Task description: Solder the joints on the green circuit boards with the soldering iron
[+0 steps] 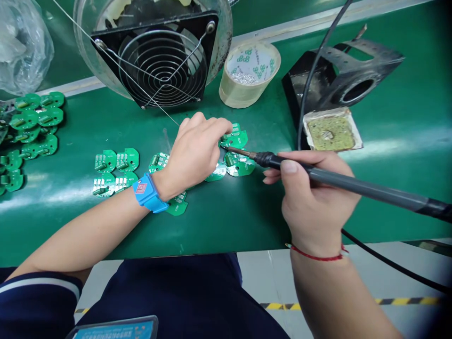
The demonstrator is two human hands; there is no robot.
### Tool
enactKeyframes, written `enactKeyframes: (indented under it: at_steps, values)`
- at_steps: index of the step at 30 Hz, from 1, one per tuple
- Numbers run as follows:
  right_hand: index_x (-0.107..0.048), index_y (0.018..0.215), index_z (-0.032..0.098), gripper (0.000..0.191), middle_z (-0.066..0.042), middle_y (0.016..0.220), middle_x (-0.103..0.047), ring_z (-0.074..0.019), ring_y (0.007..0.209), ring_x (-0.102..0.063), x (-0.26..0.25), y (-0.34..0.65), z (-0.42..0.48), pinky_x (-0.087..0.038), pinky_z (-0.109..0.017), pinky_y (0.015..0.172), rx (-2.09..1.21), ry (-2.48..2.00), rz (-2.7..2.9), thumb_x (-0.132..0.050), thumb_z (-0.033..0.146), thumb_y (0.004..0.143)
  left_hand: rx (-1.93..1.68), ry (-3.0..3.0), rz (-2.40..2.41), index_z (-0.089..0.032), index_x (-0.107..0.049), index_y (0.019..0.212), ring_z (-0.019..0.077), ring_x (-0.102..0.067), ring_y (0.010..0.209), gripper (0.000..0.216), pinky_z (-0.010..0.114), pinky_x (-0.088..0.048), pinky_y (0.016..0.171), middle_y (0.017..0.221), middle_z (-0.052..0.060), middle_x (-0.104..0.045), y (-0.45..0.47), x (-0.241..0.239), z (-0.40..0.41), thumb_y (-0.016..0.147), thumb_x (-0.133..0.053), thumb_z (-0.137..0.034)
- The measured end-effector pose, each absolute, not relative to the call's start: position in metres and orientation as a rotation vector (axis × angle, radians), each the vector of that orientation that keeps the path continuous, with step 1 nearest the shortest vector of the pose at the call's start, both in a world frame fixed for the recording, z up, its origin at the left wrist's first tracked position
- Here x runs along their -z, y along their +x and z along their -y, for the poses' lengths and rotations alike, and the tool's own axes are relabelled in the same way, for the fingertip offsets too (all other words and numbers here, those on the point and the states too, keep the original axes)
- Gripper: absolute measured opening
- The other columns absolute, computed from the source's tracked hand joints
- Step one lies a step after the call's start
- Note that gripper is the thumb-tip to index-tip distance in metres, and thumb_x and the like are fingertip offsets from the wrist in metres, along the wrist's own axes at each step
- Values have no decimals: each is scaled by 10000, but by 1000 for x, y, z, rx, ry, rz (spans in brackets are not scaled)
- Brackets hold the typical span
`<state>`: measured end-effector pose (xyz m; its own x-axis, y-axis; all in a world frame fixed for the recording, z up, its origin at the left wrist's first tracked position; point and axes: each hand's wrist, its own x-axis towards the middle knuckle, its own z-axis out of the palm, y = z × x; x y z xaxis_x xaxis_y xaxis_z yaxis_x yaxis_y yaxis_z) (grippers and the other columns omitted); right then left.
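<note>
My right hand [310,193] grips a dark soldering iron [353,186], its tip touching a small green circuit board [236,138] on the green mat. My left hand [194,150], with a blue wrist strap [148,193], rests over a cluster of similar boards [240,165] and pinches a thin solder wire [141,84] close to the iron's tip. Whether the fingers also press the board is hidden. A few more boards [116,170] lie to the left of my left wrist.
A black fan [158,61] stands at the back. A tape roll [249,73] holds small metal bits. The iron stand with a sponge [332,134] sits to the right. A pile of green boards [28,132] and a plastic bag [21,47] lie far left.
</note>
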<state>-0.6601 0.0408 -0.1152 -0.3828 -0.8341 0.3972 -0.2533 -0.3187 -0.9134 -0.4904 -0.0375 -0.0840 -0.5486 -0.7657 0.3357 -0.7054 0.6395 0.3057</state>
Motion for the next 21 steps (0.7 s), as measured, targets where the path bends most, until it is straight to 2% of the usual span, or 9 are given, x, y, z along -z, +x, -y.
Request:
enactKeyframes:
  at_steps: [15,21]
  values:
    - [-638,881,142,93,9,662,-634,-125,533,-623,115,-659,-41,-511,-230,468,1804,-1396,-1499,-626,208,816,171,1140,2428,-233,-541,988,253,-505,917,259,425,-370,817,831,30,-591,-494,84,39,865,-380,-72]
    - [-637,892,146,107,-5,694,-638,-142,548,-621,116,-661,-42,-509,-277,507,1752,-1428,-1556,-620,227,823,174,1126,2452,-228,-547,960,254,-503,909,238,428,-364,820,827,35,-598,-498,84,39,880,-375,-85]
